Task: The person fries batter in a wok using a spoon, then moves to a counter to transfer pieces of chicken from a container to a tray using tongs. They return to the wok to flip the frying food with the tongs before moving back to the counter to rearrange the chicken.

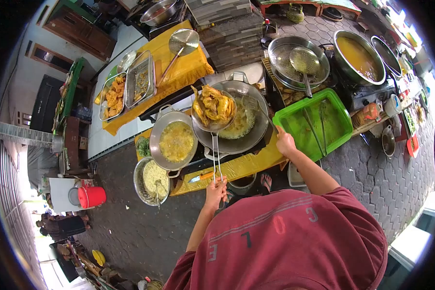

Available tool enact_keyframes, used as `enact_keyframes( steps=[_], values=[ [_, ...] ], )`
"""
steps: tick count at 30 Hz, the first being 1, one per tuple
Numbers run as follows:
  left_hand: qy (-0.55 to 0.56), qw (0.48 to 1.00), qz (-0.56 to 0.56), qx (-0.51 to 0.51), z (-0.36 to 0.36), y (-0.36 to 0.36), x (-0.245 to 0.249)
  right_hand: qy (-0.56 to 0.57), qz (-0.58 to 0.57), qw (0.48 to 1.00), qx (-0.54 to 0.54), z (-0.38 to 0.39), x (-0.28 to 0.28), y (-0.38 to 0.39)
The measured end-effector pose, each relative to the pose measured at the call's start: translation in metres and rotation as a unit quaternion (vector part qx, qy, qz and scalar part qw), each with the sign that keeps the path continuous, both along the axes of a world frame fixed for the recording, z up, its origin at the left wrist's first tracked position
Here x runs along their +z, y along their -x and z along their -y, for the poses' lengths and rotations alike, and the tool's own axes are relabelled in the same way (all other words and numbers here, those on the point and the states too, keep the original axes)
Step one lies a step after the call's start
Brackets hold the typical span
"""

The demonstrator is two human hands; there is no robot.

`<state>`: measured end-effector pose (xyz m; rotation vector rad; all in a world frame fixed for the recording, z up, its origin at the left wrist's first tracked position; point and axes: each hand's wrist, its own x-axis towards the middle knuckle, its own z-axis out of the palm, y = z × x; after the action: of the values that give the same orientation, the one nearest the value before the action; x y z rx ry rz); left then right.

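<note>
My left hand (216,190) is closed around the long handle of a wire strainer (216,145). Its bowl, heaped with golden fried chicken pieces (215,105), is held over the left side of a large wok (256,140). In that wok, pale oil (241,124) is foaming. To the right, my right hand (285,142) grips a long-handled metal spatula (267,114) that reaches into the wok; its far end is partly hidden by foam. A smaller wok (152,145) of bubbling yellow oil stands left of the strainer.
A green tray (344,135) with tongs lies right of the wok. A knife (201,177) rests on the yellow cloth at the front edge, near a bowl of pale batter (154,176). Fried pieces fill a tray (103,115) at back left. A pot of yellow broth (360,58) stands back right.
</note>
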<state>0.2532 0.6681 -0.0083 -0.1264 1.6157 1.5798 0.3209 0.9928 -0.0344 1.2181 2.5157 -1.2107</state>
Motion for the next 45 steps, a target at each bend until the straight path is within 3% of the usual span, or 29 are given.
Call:
enact_keyframes(
  steps=[2,9,11,16,21,25,29,37,39,41,45],
  values=[
    [0.000,1.000,0.003,-0.001,0.003,-0.003,-0.004,-0.042,-0.079,0.996,-0.022,-0.002,-0.002,0.001],
    [0.000,1.000,-0.003,-0.008,0.008,-0.007,-0.006,-0.040,-0.071,0.997,0.019,-0.004,0.004,-0.001],
    [0.003,1.000,-0.006,-0.009,0.008,-0.005,-0.001,-0.020,-0.070,0.997,-0.025,0.001,0.006,-0.001],
    [0.020,0.999,0.016,-0.022,0.003,-0.003,0.018,-0.029,-0.071,0.997,0.012,0.001,-0.021,-0.004],
    [0.013,0.999,0.009,-0.052,0.015,-0.008,-0.006,-0.006,-0.055,0.998,-0.003,-0.003,-0.031,-0.007],
    [0.013,0.998,-0.001,-0.065,0.014,0.006,0.026,-0.074,-0.115,0.991,-0.009,-0.002,-0.049,-0.013],
    [0.010,0.996,-0.022,-0.084,0.015,0.015,0.028,-0.061,-0.107,0.992,0.000,-0.008,-0.053,-0.011],
    [0.034,0.995,-0.018,-0.092,0.026,0.022,0.020,-0.040,-0.085,0.995,0.018,0.007,-0.050,-0.008],
    [0.088,0.981,-0.066,-0.160,0.030,0.019,0.009,-0.035,-0.078,0.996,0.016,0.009,-0.054,-0.008],
    [0.082,0.980,-0.082,-0.158,0.038,0.014,-0.006,-0.050,-0.123,0.991,-0.007,0.011,-0.061,-0.009],
    [0.093,0.968,-0.133,-0.193,0.050,0.013,-0.020,-0.032,-0.100,0.994,-0.015,0.009,-0.057,-0.010]
  ],
)
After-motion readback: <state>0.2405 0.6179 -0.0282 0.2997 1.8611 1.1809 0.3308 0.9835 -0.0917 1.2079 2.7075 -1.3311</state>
